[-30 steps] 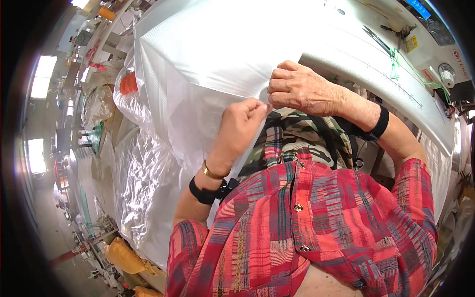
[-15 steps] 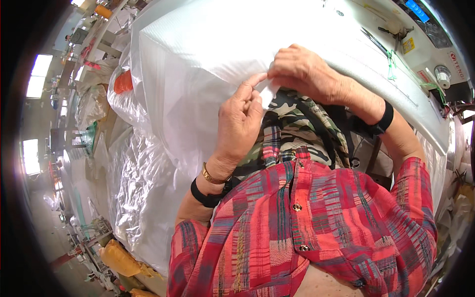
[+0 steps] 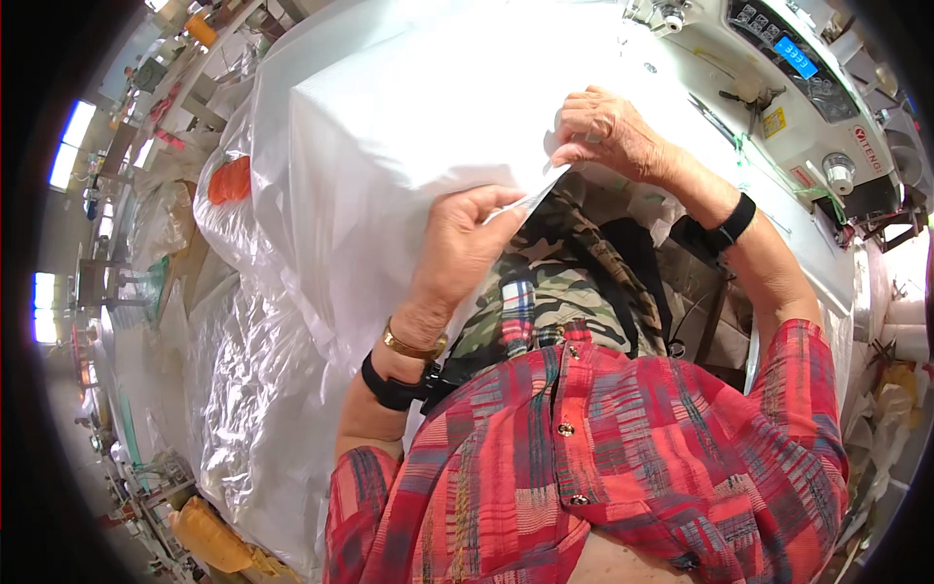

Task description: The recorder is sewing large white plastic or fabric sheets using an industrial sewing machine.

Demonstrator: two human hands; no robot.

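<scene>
White fabric (image 3: 360, 127) spreads over the work surface and hangs down on the left side. My left hand (image 3: 465, 243) pinches its near edge between thumb and fingers. A little farther off and to the right, my right hand (image 3: 608, 134) is closed on the same edge. Between the two hands a short folded stretch of the edge runs taut and slanting above my lap. Glare washes out much of the cloth near my right fingertips.
A sewing machine (image 3: 822, 127) with a lit blue display stands at the far right, tweezers (image 3: 715, 119) lying beside it. Crinkled clear plastic (image 3: 258, 380) lies to the left, with an orange-red bundle (image 3: 231, 181) by it. A yellow-orange package (image 3: 209, 535) is at lower left.
My hands have drawn apart, the right one moving right, so a longer stretch of fabric edge shows between them. The view has shifted, bringing more of the sewing machine into sight.
</scene>
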